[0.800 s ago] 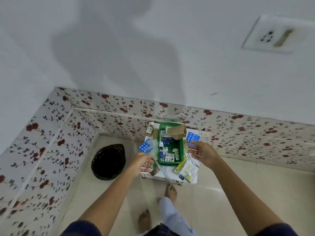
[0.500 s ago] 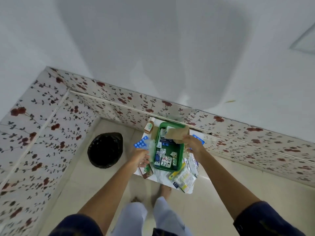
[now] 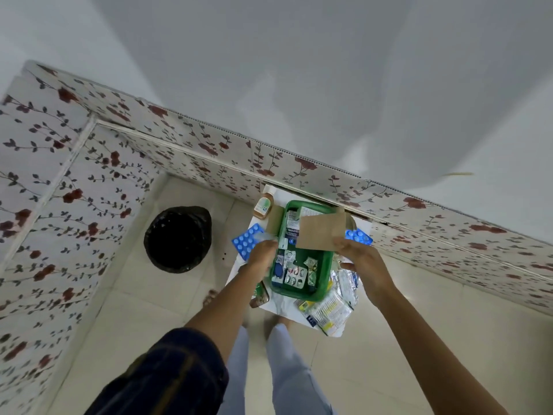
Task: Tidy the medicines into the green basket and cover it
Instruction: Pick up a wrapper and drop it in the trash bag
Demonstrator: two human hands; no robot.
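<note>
The right hand (image 3: 363,262) pinches the near right corner of a brown cardboard piece (image 3: 321,230), thumb on top, and holds it tilted over the far half of the green basket (image 3: 320,290). The left hand (image 3: 263,256) is at the basket's left rim with its fingers curled; whether it grips anything cannot be told, though something pale and blurred shows at its fingertips. Judged from this, the step in hand is handling the cardboard, probably the cover: keep it level, align its edges with the rim, and lower it only once all medicines are inside. Many are not: a blue blister pack (image 3: 247,239) lies left of the basket, another blue pack (image 3: 359,236) lies right, a brown bottle (image 3: 263,206) stands at the far left corner, and foil strips and a yellow-printed packet (image 3: 327,313) lie near right. The basket sits on a small white-covered table (image 3: 287,307) against a flower-patterned tiled wall (image 3: 209,151). A black-lined bin (image 3: 178,238) stands on the pale tiled floor to the left.
</note>
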